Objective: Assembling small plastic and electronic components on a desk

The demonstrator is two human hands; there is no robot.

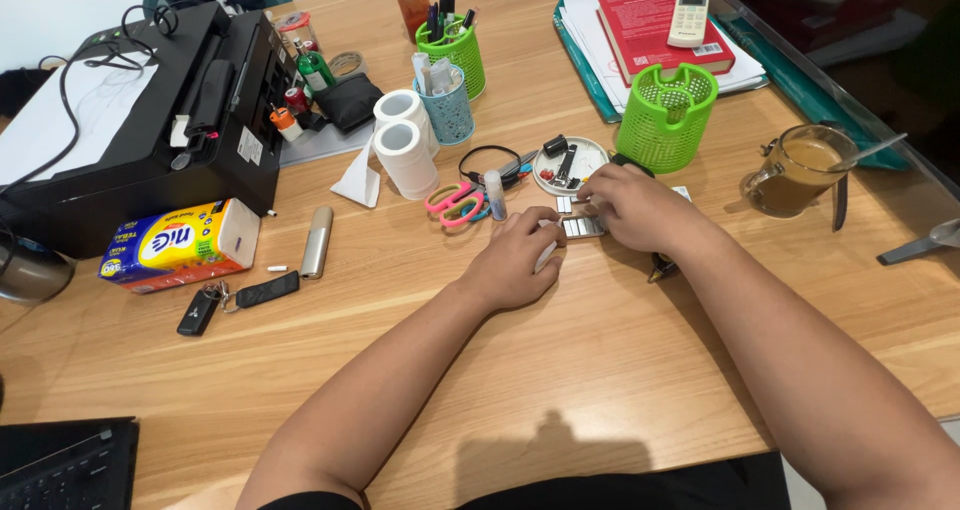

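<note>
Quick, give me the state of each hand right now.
Left hand: curled on the table, fingers over something white; grip cannot be told.
Right hand: fingers bent down onto the small silver strips; whether it grips them cannot be told.

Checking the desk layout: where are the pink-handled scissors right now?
In the head view, the scissors lie on the wooden desk, left of the left hand, just below the white tape rolls.
</note>
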